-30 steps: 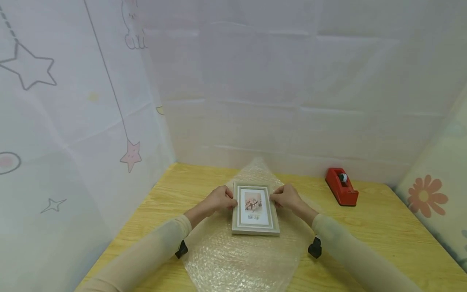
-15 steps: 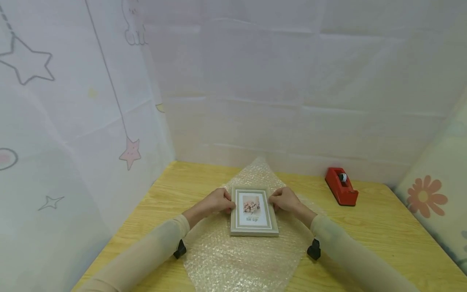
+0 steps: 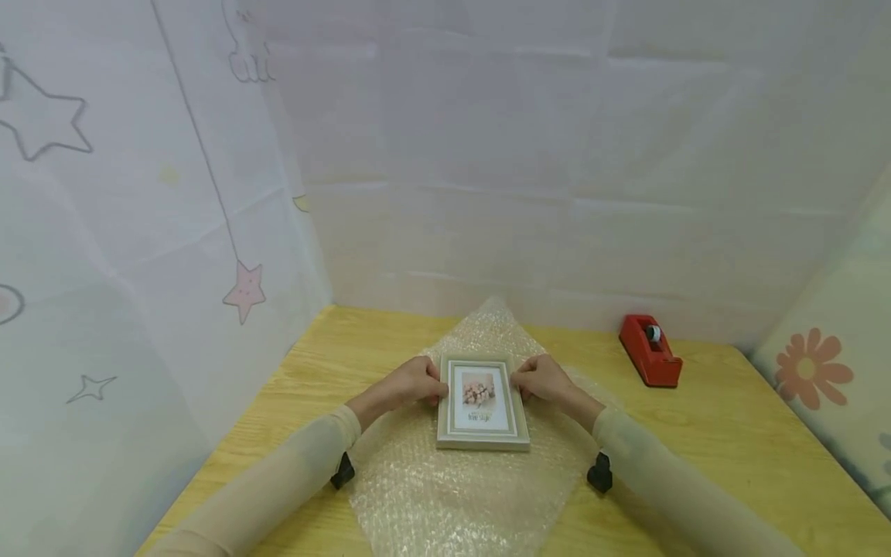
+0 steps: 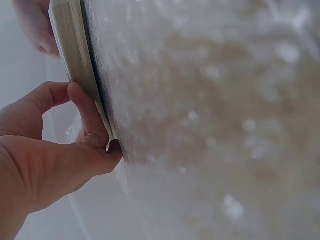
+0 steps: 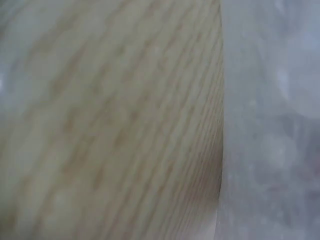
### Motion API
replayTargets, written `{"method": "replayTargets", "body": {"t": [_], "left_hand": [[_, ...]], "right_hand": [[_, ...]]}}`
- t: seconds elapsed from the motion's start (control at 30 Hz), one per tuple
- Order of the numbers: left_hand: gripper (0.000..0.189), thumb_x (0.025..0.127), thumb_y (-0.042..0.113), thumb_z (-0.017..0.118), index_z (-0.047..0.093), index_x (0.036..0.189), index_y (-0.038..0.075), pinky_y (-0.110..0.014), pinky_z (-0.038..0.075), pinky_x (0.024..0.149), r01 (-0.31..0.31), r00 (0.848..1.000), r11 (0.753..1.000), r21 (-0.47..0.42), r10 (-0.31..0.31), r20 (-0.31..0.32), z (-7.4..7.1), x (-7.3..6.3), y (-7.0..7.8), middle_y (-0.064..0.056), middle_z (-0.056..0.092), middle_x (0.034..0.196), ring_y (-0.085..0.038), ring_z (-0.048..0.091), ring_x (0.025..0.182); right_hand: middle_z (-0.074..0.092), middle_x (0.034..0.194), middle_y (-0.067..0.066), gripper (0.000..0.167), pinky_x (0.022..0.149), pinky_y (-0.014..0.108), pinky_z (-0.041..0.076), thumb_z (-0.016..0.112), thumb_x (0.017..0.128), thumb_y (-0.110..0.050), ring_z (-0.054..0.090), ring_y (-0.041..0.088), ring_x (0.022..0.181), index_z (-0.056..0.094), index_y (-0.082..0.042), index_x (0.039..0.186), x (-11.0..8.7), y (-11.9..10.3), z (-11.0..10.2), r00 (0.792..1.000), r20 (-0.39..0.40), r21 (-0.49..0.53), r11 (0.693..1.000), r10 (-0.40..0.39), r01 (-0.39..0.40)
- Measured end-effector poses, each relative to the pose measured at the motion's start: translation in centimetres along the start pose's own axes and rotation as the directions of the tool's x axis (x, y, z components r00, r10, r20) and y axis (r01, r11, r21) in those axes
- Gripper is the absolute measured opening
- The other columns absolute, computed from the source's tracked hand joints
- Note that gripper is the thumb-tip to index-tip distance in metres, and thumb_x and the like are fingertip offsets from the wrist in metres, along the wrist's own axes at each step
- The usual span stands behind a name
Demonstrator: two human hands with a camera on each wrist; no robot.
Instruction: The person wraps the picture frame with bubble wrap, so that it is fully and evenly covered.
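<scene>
Head view: left hand [image 3: 415,381] and right hand [image 3: 546,377] pinch opposite sides of a frame [image 3: 482,407] on bubble wrap [image 3: 459,499], apparently positioning it; the next move likely calls for even release. Left wrist view shows fingers [image 4: 91,117] at the frame's edge; right, tabletop [image 5: 110,120].

On the yellow wood-grain table [image 3: 731,418] lie bubble wrap [image 3: 459,495] and a red tape dispenser [image 3: 649,354].
</scene>
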State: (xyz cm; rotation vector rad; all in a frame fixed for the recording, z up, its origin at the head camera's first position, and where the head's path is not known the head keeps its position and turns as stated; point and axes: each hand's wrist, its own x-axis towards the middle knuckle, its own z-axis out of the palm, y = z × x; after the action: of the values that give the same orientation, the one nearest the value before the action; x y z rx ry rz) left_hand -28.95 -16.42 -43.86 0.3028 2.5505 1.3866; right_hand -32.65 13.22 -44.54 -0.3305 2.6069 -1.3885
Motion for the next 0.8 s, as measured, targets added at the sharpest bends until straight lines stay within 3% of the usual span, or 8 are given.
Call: {"method": "replayTargets", "body": {"t": [0.17, 0.43, 0.8], "left_hand": [[0.014, 0.082, 0.007, 0.077, 0.067, 0.077, -0.002, -0.026, 0.035, 0.05, -0.021, 1.0, 1.0, -0.019, 0.021, 0.011, -0.2, 0.6, 0.3, -0.013, 0.066, 0.068, -0.018, 0.057, 0.064], [0.014, 0.084, 0.009, 0.079, 0.067, 0.084, 0.001, -0.027, 0.037, 0.053, -0.007, 1.0, 1.0, -0.008, 0.007, 0.012, 0.1, 1.3, 0.3, -0.013, 0.069, 0.073, -0.02, 0.063, 0.069], [0.013, 0.085, 0.008, 0.077, 0.067, 0.083, 0.0, -0.03, 0.048, 0.063, -0.026, 0.999, 0.999, -0.026, 0.027, 0.041, 0.3, 3.6, 0.2, -0.01, 0.069, 0.077, -0.019, 0.064, 0.072]], "right_hand": [[0.067, 0.069, 0.013, 0.009, 0.054, 0.026, 0.044, 0.072, 0.087, -0.011, 0.061, 0.021, 0.064, 0.071, -0.002, 0.086, 0.5, 0.3, -0.3, 1.0, -0.015, -0.01, 1.0, -0.005, 0.005], [0.066, 0.07, 0.012, 0.008, 0.055, 0.027, 0.045, 0.071, 0.089, -0.009, 0.06, 0.02, 0.065, 0.07, -0.001, 0.09, 0.8, 1.3, -0.3, 0.999, -0.03, 0.003, 1.0, -0.015, 0.015], [0.067, 0.074, 0.011, 0.012, 0.064, 0.03, 0.049, 0.068, 0.093, -0.011, 0.064, 0.023, 0.072, 0.07, 0.001, 0.095, 1.5, 1.4, -1.3, 0.999, -0.05, -0.007, 1.0, 0.006, -0.007]]}}
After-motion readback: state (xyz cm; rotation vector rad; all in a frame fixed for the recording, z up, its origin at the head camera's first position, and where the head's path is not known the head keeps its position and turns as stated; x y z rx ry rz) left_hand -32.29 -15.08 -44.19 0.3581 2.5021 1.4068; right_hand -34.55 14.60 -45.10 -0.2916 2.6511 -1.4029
